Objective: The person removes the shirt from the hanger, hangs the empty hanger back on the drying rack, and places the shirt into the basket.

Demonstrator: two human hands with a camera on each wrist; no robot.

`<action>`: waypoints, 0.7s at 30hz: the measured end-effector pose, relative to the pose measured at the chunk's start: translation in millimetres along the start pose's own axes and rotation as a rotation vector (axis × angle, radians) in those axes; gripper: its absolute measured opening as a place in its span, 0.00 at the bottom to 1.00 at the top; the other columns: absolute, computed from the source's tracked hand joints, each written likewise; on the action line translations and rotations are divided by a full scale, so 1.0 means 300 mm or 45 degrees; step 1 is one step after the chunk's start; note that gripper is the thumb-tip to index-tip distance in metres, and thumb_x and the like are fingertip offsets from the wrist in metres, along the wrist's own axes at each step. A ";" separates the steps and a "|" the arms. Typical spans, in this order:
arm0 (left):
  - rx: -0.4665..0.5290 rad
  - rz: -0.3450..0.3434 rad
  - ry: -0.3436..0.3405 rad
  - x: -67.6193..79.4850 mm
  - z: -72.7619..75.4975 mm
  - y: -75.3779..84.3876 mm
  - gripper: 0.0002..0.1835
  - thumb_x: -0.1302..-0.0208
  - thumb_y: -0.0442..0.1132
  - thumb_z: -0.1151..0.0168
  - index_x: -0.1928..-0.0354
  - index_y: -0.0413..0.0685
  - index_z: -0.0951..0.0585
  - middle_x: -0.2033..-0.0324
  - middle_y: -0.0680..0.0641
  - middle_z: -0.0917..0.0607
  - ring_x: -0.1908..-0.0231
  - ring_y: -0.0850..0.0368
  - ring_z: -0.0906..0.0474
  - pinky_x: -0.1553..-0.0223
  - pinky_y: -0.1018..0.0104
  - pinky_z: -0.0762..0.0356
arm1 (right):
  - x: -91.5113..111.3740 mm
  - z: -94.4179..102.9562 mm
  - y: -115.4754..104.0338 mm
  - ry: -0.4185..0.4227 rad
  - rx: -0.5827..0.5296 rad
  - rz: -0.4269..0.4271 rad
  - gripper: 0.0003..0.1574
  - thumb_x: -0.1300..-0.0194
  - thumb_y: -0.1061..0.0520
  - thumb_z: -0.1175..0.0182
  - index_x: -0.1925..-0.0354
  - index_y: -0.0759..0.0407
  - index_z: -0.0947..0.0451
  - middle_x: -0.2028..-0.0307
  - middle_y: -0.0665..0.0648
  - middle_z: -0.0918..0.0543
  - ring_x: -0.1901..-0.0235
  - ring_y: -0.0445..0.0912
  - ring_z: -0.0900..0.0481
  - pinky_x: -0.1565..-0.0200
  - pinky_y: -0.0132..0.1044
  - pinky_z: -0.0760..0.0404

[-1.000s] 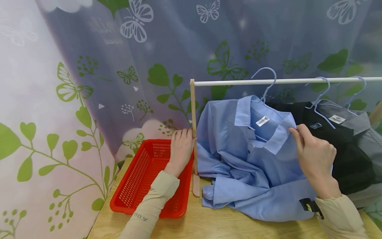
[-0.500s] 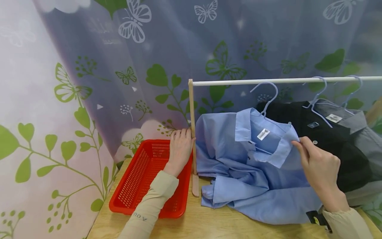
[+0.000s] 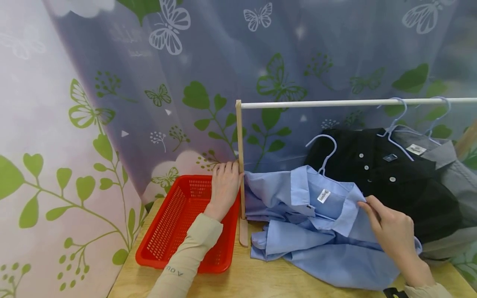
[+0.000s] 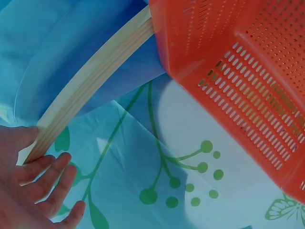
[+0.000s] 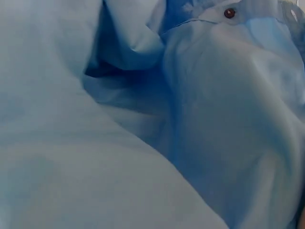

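A light blue shirt (image 3: 275,188) lies partly crumpled with its collar raised; a hanger (image 3: 329,149) sits inside it, hook apart from and below the white rail (image 3: 298,104). My right hand (image 3: 393,229) pinches the collar's right tip. In the right wrist view, blue cloth (image 5: 228,95) with a dark button fills nearly everything and hides that grip. My left hand (image 3: 225,188) holds the rack's wooden post (image 3: 240,145). The left wrist view shows its thumb and index finger pinching the post (image 4: 86,90), other fingers spread loosely.
Beneath my left forearm stands a red perforated basket (image 3: 143,248) on the wooden table (image 3: 268,281). Black (image 3: 406,198) and grey (image 3: 467,178) shirts hang on the rail at right. The post's wooden foot (image 3: 244,234) rests beside the basket. Behind everything is a butterfly-patterned curtain (image 3: 223,49).
My right hand has lowered the blue shirt's collar, and the hanger's hook has come down from rail height to well below it. My left hand stays on the post.
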State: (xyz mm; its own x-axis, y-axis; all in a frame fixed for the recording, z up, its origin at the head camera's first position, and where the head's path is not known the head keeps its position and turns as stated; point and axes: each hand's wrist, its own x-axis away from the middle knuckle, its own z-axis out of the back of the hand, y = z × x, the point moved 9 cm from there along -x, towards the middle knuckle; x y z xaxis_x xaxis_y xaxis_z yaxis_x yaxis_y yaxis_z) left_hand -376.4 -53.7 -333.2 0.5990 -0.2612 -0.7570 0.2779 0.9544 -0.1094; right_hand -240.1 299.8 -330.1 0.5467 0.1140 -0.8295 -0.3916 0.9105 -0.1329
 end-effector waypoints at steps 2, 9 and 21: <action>0.011 0.002 -0.006 0.000 0.000 -0.001 0.17 0.32 0.48 0.32 0.52 0.41 0.20 0.61 0.44 0.17 0.56 0.46 0.20 0.44 0.53 0.25 | 0.027 -0.016 0.006 -0.031 -0.035 -0.006 0.31 0.25 0.32 0.54 0.67 0.55 0.23 0.87 0.40 0.47 0.86 0.27 0.54 0.84 0.28 0.51; 0.013 0.008 -0.035 0.001 -0.003 -0.004 0.18 0.32 0.48 0.32 0.50 0.41 0.20 0.59 0.44 0.16 0.55 0.46 0.20 0.43 0.53 0.25 | 0.086 -0.049 -0.002 -0.136 -0.144 -0.004 0.14 0.28 0.44 0.40 0.66 0.51 0.21 0.86 0.37 0.45 0.87 0.29 0.47 0.83 0.25 0.47; 0.054 0.059 -0.029 0.001 0.000 -0.014 0.19 0.32 0.47 0.32 0.48 0.41 0.20 0.59 0.43 0.16 0.55 0.45 0.20 0.43 0.52 0.25 | 0.136 -0.061 -0.014 -0.248 -0.200 -0.039 0.06 0.31 0.54 0.35 0.66 0.48 0.22 0.85 0.35 0.45 0.86 0.29 0.43 0.83 0.24 0.44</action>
State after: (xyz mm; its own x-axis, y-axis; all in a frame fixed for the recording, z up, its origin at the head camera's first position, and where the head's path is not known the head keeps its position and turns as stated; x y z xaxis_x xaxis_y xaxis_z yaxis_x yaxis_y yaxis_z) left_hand -377.3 -57.7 -333.2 0.6288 -0.2204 -0.7457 0.2805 0.9587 -0.0468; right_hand -229.8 293.4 -373.3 0.6864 0.1755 -0.7058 -0.4743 0.8437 -0.2515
